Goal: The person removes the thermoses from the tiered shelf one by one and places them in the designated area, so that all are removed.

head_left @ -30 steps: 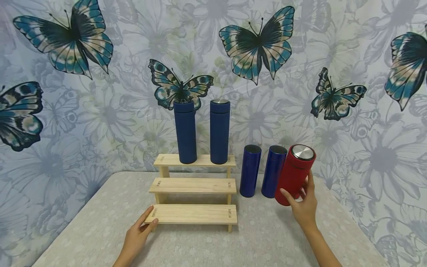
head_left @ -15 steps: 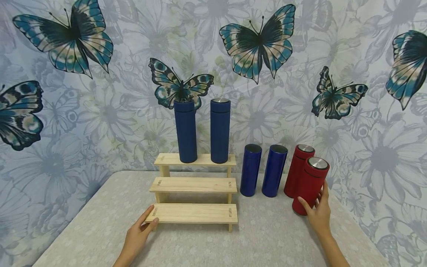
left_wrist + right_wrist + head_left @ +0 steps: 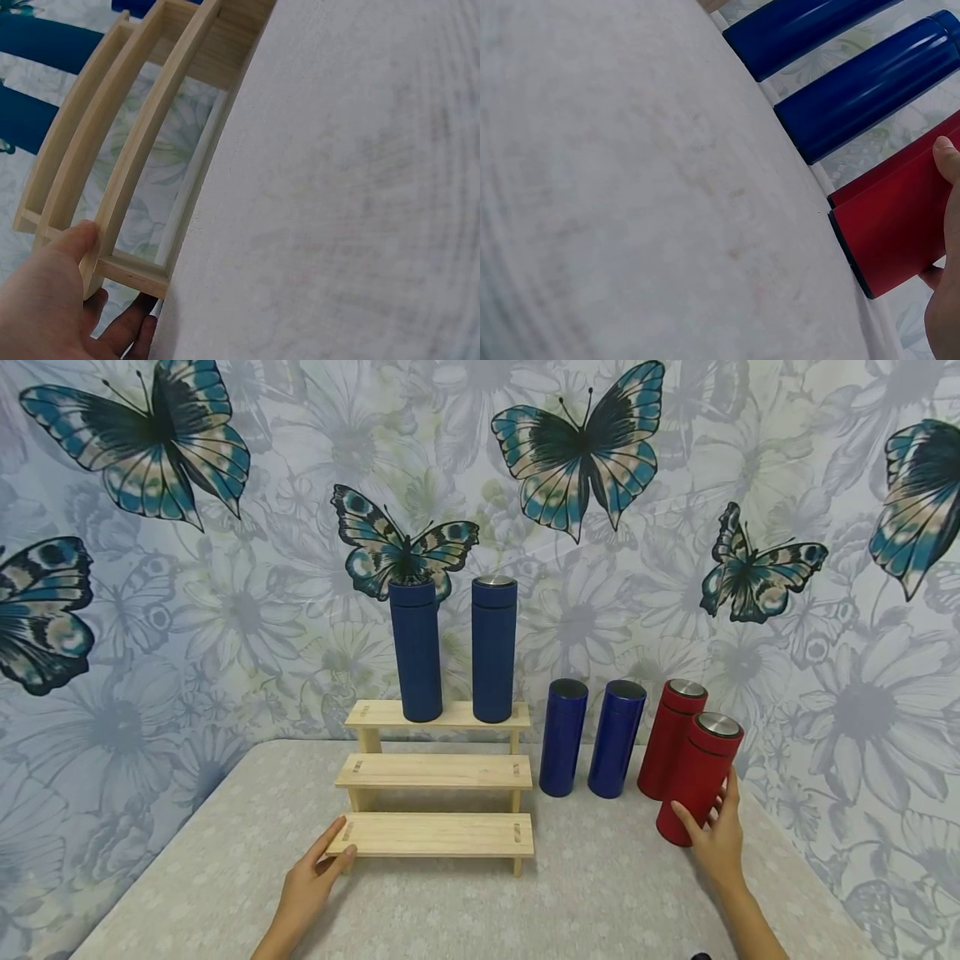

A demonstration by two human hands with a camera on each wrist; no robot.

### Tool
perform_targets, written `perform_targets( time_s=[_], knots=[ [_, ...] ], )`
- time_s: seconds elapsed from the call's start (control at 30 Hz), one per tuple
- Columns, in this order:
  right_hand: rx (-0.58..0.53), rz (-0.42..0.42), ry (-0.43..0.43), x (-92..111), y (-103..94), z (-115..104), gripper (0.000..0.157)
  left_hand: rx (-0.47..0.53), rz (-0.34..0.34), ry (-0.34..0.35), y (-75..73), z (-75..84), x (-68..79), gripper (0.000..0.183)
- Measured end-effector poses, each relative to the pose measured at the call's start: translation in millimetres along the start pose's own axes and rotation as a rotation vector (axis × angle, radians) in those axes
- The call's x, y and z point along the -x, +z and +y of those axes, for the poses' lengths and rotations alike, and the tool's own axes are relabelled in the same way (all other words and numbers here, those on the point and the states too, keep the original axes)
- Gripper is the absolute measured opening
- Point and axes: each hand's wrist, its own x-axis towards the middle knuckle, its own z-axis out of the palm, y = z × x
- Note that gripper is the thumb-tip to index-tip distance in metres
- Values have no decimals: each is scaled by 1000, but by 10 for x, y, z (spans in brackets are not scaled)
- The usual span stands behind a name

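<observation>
My left hand (image 3: 311, 881) holds the left end of the lowest step of a three-tier wooden stand (image 3: 442, 835). In the left wrist view, its thumb lies at the step's edge and the other fingers are by the end leg. My right hand (image 3: 716, 843) grips a red thermos bottle (image 3: 693, 785) with a silver lid, thumb on the near side and fingers behind. In the right wrist view, this bottle's dark base (image 3: 851, 255) is at the tabletop. Just behind it stands a second red thermos bottle (image 3: 663, 756), partly hidden.
Two matte blue bottles (image 3: 417, 652) stand on the top tier. Two glossy blue bottles (image 3: 564, 739) stand on the table between stand and red bottles. A patterned butterfly backdrop (image 3: 247, 635) rises behind the table (image 3: 420, 914). A small dark object (image 3: 701, 956) shows at the bottom edge.
My right hand has brought the red bottle rightward and nearer, uncovering the second red bottle behind it, then stays nearly still. My left hand keeps its place on the stand.
</observation>
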Motion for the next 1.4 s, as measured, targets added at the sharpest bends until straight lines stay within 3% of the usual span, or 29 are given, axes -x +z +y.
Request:
perform_targets(
  time_s=[0.23, 0.43, 0.53, 0.67, 0.77, 0.87, 1.0, 1.17, 1.4],
  knots=[
    [-3, 3, -7, -41, 46, 287, 108, -7, 5, -11, -2, -3, -1, 68],
    [-15, 46, -43, -55, 14, 251, 101, 14, 10, 1, 18, -19, -21, 68],
    [-33, 148, -144, -100, -7, 174, 92, 14, 9, -2, 28, -33, -26, 68],
    [-33, 355, -301, -199, 8, -28, 73, 10, 2, 0, 26, -38, -28, 68],
    [-33, 490, -349, -247, 62, -247, 60, 13, 3, 12, 19, -26, -31, 68],
    [-67, 551, -379, -239, 154, -513, 49, 17, 7, 20, 10, -12, -28, 68],
    [-142, 502, -447, -146, 353, -878, 37, 20, 2, 13, 0, -2, -23, 68],
    [-189, 322, -526, -39, 693, -1141, 28, 17, 0, 13, -6, -3, -29, 69],
    [-249, 70, -477, -93, 1154, -1414, 38, 2, 1, 0, -9, -17, -16, 67]
  ],
)
